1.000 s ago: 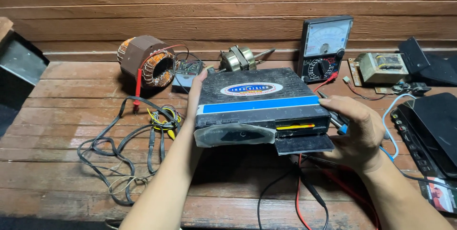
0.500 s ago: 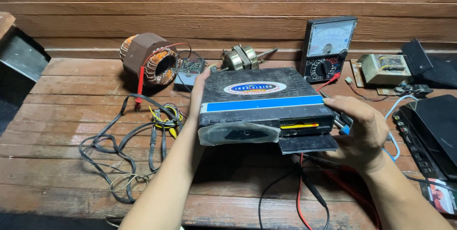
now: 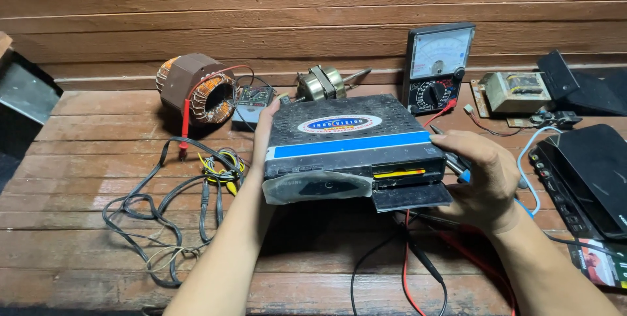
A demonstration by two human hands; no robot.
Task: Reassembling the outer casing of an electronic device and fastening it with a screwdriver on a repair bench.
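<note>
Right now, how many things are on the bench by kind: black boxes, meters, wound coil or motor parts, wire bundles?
Black boxes: 2, one box between the left hand and right hand, one flat box at right.
Meters: 1, the analog meter.
Wound parts: 3, stator, small motor, transformer.
Wire bundles: 1, cables.
Total: 7.

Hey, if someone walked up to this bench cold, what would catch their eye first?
Most likely the black box with a blue stripe at mid-bench, gripped by the left hand and right hand on either side, its front flap hanging open. Behind it an analog meter leans on the wooden wall, and a copper-wound coil sits back left above a tangle of cables.
</note>
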